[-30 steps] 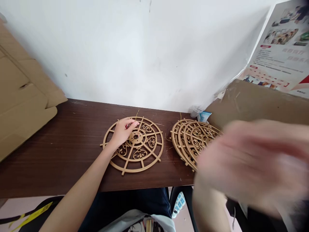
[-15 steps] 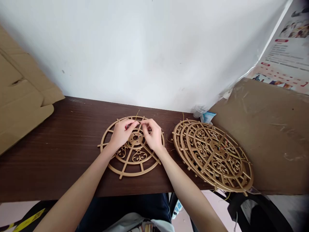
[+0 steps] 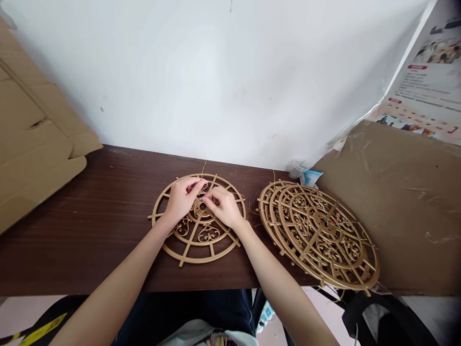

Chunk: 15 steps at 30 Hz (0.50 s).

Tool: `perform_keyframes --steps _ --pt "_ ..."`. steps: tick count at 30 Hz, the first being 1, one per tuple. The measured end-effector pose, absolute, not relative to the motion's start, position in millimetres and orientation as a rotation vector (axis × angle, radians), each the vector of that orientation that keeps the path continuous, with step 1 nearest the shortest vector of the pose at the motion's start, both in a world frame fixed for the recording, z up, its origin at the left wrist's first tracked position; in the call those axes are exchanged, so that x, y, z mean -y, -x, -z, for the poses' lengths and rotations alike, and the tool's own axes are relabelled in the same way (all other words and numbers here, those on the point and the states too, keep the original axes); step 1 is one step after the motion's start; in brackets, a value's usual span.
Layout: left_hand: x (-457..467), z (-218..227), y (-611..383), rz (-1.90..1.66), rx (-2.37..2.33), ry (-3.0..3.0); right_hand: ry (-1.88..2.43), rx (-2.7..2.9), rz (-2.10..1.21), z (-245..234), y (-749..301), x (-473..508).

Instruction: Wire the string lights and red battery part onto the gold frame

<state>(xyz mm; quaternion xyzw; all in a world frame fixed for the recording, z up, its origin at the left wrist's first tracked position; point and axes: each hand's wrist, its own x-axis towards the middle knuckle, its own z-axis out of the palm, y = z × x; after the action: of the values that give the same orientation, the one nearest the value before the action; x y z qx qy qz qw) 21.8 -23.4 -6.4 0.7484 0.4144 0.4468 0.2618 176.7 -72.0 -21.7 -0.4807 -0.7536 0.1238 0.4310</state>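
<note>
A round gold openwork frame (image 3: 196, 261) with scrollwork and a pierced hub lies flat on the table. Over its upper left part, my left hand (image 3: 183, 198) is closed in a pinch on a thin yellow wire (image 3: 203, 168), which sticks up past the fingertips. A bit of red shows inside that hand, its shape hidden by the fingers. My right hand (image 3: 225, 206) hovers above the hub, thumb and forefinger pressed together on what looks like a thin dark wire end. Loops of yellow wire hang between the two hands.
To the right, several similar gold frames (image 3: 306, 250) are stacked with loose wires, overhanging the front edge of the brown table (image 3: 90, 240). Cardboard stands at left (image 3: 32, 144) and right (image 3: 403, 206). A clear cup (image 3: 298, 167) and blue-white packet (image 3: 311, 177) sit by the wall.
My right hand has moved down and left from the frame's upper part towards the hub, its fingertips now lower than the left ones. My left hand keeps its pinch almost in place.
</note>
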Motion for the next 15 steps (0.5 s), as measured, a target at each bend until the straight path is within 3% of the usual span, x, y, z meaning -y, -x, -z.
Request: perform_keyframes --steps 15 --pt "29.9 10.3 -26.3 -1.204 -0.958 -2.274 1.208 2.020 -0.266 27.3 -178.3 69.7"
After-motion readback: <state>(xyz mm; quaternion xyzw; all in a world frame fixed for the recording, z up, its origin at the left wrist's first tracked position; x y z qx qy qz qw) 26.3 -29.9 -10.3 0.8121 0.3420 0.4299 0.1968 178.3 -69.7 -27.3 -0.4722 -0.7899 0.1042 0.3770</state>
